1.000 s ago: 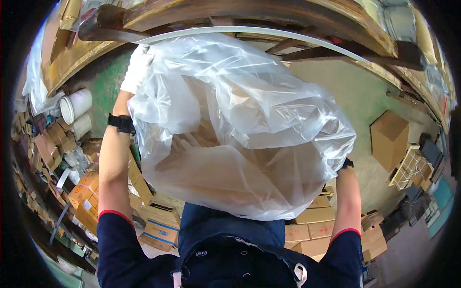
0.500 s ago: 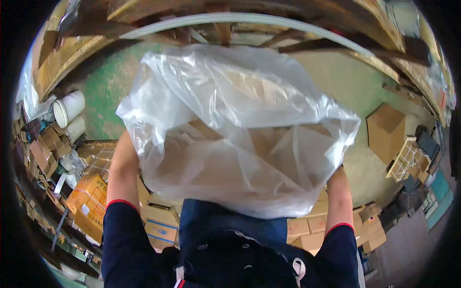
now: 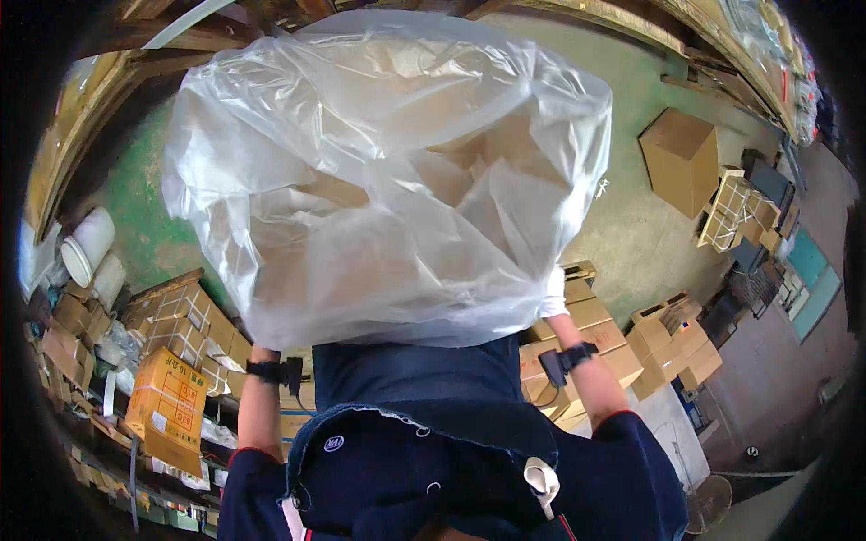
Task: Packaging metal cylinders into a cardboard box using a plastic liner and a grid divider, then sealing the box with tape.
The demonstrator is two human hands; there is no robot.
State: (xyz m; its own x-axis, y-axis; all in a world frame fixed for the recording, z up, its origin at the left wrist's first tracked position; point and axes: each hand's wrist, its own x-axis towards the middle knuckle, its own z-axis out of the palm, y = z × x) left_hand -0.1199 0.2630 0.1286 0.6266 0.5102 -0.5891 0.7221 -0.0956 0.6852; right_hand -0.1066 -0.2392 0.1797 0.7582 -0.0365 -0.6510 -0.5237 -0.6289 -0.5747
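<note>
A large cardboard box (image 3: pixel 338 189) is lined with a loose, clear plastic bag (image 3: pixel 379 261), which spills out over its rim on all sides. The box is held up in front of my dark apron, its open mouth facing up. My right hand (image 3: pixel 553 296), in a white glove, grips its near right side, with most of the fingers behind the plastic. At the near left corner my left forearm (image 3: pixel 259 406) reaches under the draped bag, which hides the left hand itself. Dark bands with small devices circle both wrists. The inside shows bare brown cardboard through the film.
Wooden pallets or racks (image 3: pixel 81 126) run along the far side. An orange carton (image 3: pixel 169 397) and strapped cartons (image 3: pixel 185 316) stand to the left, near white buckets (image 3: pixel 88 243). On the right are a tall brown box (image 3: pixel 681 162) and stacked cartons (image 3: pixel 677 338).
The view has swung so the surroundings shift left, and the box sits further up and left in the picture. Both wrists and the gloved right hand have come into sight.
</note>
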